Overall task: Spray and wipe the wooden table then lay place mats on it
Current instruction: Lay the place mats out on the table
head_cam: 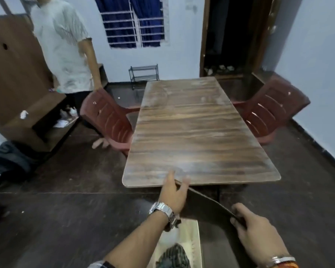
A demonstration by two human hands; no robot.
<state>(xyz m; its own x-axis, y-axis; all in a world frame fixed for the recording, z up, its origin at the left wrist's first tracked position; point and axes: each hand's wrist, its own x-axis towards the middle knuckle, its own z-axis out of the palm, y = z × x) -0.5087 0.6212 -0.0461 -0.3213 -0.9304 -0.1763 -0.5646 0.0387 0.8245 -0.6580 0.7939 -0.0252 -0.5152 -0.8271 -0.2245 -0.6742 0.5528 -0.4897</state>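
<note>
The wooden table (190, 132) stretches away from me, its top bare and streaked with pale smears. I hold a dark place mat (203, 206) in front of the table's near edge, seen nearly edge-on. My left hand (173, 192), with a metal watch on the wrist, grips the mat's far end at the table's near edge. My right hand (255, 233) pinches the mat's near end, thumb on top.
Two red plastic chairs (108, 120) (269, 109) flank the table. A person in a white shirt (64, 45) stands at the back left beside a brown cabinet (17, 84). A light wooden stool (190, 240) with a striped cloth (174, 256) sits below my arms.
</note>
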